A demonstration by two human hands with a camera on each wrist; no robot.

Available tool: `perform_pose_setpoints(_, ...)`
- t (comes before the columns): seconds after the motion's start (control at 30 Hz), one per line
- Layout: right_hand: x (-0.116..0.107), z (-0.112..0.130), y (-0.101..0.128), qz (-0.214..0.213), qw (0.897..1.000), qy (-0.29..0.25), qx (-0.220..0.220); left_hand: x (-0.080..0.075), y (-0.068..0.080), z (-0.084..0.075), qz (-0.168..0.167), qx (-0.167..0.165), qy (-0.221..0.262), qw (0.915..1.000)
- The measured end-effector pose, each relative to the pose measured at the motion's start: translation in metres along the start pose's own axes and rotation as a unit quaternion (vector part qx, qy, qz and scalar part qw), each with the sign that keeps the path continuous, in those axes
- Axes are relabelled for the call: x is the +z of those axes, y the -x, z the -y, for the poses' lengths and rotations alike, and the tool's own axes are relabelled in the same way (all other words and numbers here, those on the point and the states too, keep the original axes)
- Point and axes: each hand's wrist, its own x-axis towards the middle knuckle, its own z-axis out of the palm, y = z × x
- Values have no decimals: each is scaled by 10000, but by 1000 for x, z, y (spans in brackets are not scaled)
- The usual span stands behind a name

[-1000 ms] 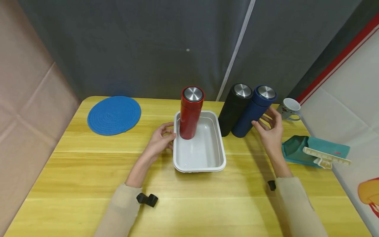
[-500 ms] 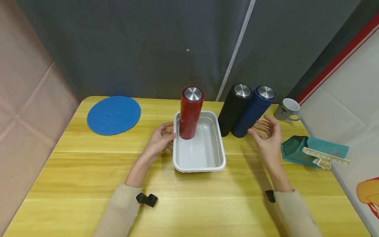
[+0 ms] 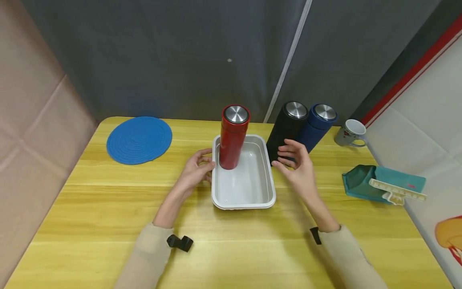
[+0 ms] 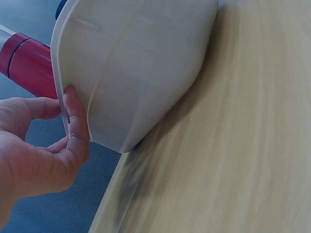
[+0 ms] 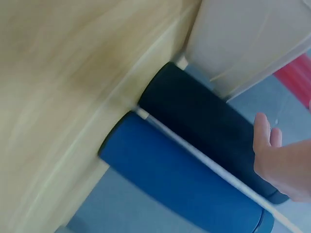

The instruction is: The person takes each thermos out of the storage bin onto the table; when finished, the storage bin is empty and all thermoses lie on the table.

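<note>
Three flasks (image 3: 234, 142), one inside one white tray (image 3: 249, 190).

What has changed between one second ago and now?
The right hand moved left, from beside the blue bottle to in front of the black bottle, near the white tray, holding nothing. The left hand still pinches the white tray's left rim; the red bottle and the others stayed in place.

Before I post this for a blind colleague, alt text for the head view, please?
A person's left hand pinches the rim of a white tray with a red flask standing in it. The right hand is near a black flask and blue flask. A blue mat lies left.
</note>
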Motion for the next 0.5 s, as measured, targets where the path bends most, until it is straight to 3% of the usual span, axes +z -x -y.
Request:
perform_pose_setpoints(0.3, 34, 35, -17, 893, 9956, 269, 27, 0, -1, 2, 5, -13, 21, 10000)
perform_pose_setpoints(0.5, 51, 22, -33, 1177, 9921, 438, 63, 0, -1, 0, 23, -42, 26, 10000)
